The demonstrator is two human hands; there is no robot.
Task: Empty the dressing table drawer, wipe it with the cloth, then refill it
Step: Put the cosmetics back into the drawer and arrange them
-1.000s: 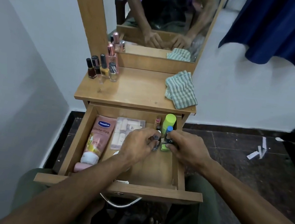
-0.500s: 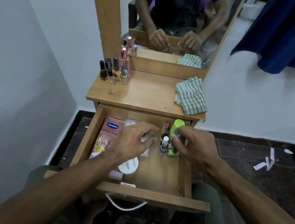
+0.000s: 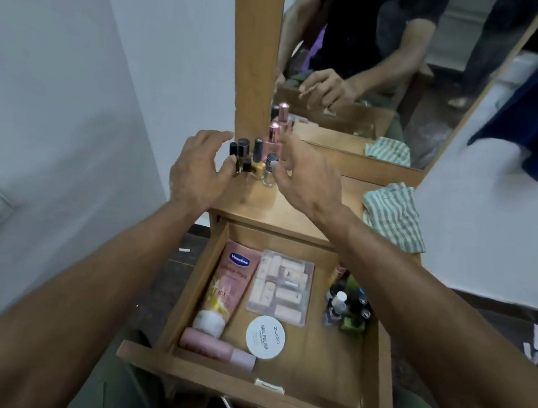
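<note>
Reaching with spread, empty fingers, left hand [image 3: 196, 172] and right hand [image 3: 305, 181] flank nail polish bottles [image 3: 256, 164] on the wooden dressing table [image 3: 297, 214]. Pulled open below, drawer [image 3: 370, 384] holding pink "Vaseline" tube [image 3: 226, 287] and white "NAIL POLISH" tub [image 3: 265, 336]. Folded beside the mirror, green-striped cloth [image 3: 393, 218].

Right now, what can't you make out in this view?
- Head view: small bottles at the drawer's right side are partly behind the right forearm; count and labels unclear.
- Whether the left hand or right hand touches the nail polish bottles: motion blur.
- Print on the tube below the brand: blurred.
- Cloth: its near corner hangs off the tabletop, underside hidden.
</note>
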